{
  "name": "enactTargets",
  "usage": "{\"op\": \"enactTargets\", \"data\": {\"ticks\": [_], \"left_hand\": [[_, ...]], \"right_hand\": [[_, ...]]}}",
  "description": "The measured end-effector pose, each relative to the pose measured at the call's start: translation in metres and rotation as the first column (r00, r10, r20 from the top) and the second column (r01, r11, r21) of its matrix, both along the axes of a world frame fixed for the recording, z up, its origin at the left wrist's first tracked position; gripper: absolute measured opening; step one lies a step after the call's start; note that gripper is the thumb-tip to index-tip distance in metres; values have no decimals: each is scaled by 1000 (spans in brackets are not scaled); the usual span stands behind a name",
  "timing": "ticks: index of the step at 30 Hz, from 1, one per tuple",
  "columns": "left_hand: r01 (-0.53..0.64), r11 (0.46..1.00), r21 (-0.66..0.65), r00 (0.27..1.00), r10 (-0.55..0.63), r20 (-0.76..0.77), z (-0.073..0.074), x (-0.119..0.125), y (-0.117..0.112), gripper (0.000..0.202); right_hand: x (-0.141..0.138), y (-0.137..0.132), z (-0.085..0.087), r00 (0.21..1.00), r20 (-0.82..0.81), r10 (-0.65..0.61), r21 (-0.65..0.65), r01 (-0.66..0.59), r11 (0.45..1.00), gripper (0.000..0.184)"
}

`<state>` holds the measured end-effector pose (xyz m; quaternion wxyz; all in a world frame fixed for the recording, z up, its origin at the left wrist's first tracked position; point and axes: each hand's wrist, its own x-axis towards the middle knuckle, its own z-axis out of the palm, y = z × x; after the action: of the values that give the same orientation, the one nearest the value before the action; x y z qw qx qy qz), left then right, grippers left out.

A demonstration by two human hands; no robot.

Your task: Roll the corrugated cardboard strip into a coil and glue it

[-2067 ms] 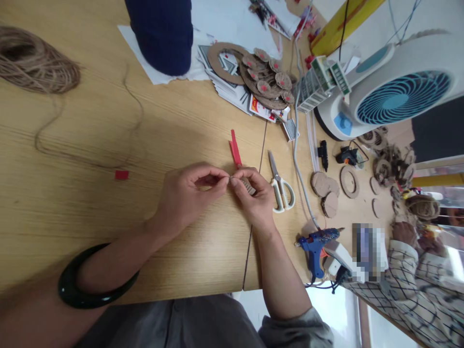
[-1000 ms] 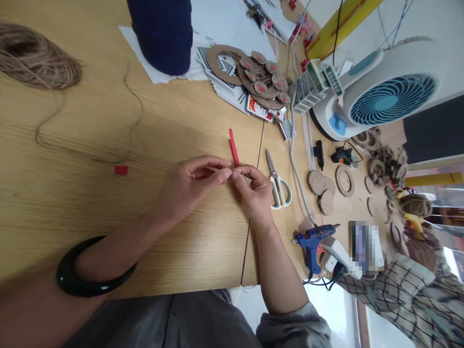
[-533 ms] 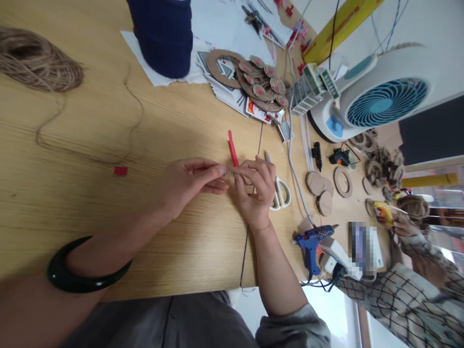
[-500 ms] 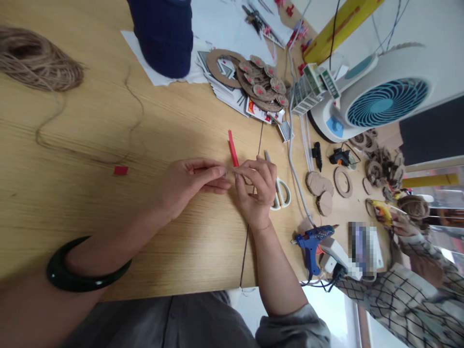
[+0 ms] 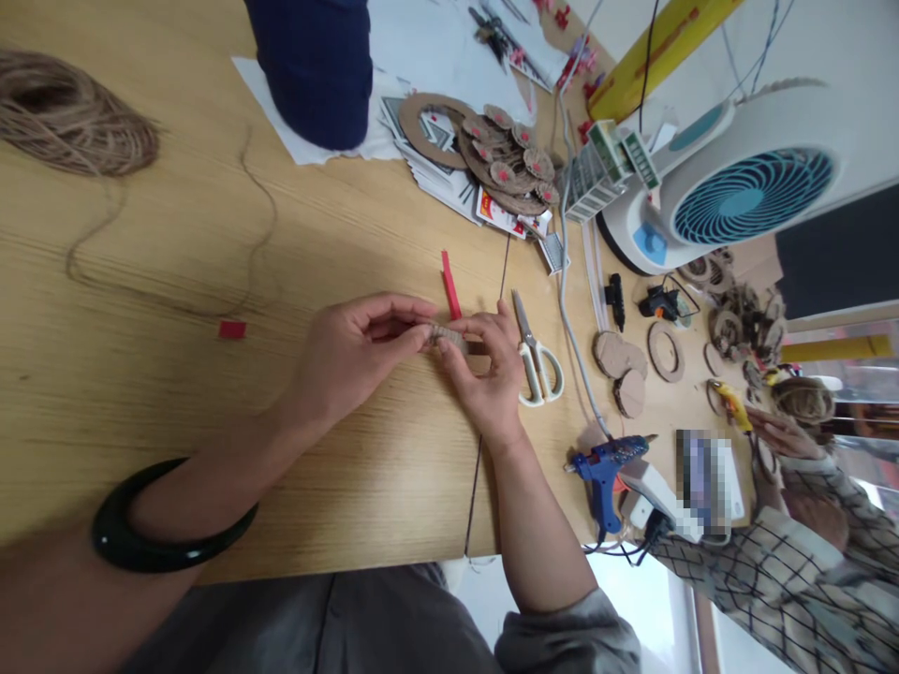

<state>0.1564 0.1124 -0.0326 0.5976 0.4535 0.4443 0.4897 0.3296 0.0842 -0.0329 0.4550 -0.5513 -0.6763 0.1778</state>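
Observation:
Between my two hands is a small strip of ribbed brown cardboard (image 5: pixel 449 334), partly covered by fingers. My left hand (image 5: pixel 358 351) pinches its left end between thumb and fingers. On its right side my right hand (image 5: pixel 488 370) grips it with thumb and forefinger. Just beyond the fingertips lies a narrow red strip (image 5: pixel 450 284). White-handled scissors (image 5: pixel 537 360) rest on the table right of my right hand, blades pointing away. A small red piece (image 5: pixel 231 329) lies to the left, by a loose string.
A twine coil (image 5: pixel 74 117) is at far left, a dark blue cylinder (image 5: pixel 313 75) at the back. Cardboard flowers (image 5: pixel 509 159) lie on papers. A fan (image 5: pixel 744 201), a grey cable (image 5: pixel 570 309) and a blue glue gun (image 5: pixel 605 473) stand right. Another person's hand (image 5: pixel 783 432) is near a yellow tool.
The cardboard strip shows more clearly between my fingers. My right hand has shifted slightly left, uncovering more of the scissors. The other person's hand and yellow tool have moved.

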Motion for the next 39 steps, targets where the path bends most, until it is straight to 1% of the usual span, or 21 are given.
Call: {"op": "enactTargets", "data": {"ticks": [4, 7, 11, 15, 18, 22, 27, 33, 39], "left_hand": [[-3, 999, -38, 1000, 2, -5, 0, 0, -2, 17], [11, 999, -42, 998, -13, -56, 1, -1, -3, 17], [32, 999, 9, 990, -31, -140, 0, -2, -4, 20], [45, 999, 21, 987, -42, -158, -1, -3, -4, 18], [52, 998, 23, 985, -48, -167, 0, -2, -4, 17], [59, 998, 12, 985, -56, -162, 1, -2, -4, 15], [73, 997, 39, 982, -65, -178, 1, -3, -4, 17], [110, 994, -5, 989, -110, -101, 3, -3, -3, 14], [102, 995, -13, 993, -102, -62, 2, -2, -4, 8]], "right_hand": [[0, 0, -3, 993, -115, -41, -98, 29, 995, 9], [-1, 1, -2, 982, -184, -47, -114, 27, 993, 10], [-1, 1, -2, 979, -196, -47, -140, 20, 990, 12], [-1, 1, -3, 979, -198, -52, -161, 20, 987, 11], [-1, 1, -3, 976, -213, -33, -171, -4, 985, 9], [-1, 1, -1, 979, -203, -11, -188, -28, 982, 11], [-1, 1, -2, 979, -206, -5, -208, -39, 977, 11], [0, 2, -5, 962, -273, -8, -231, -57, 971, 9], [-1, 1, -5, 945, -326, 2, -217, -77, 973, 10]]}}
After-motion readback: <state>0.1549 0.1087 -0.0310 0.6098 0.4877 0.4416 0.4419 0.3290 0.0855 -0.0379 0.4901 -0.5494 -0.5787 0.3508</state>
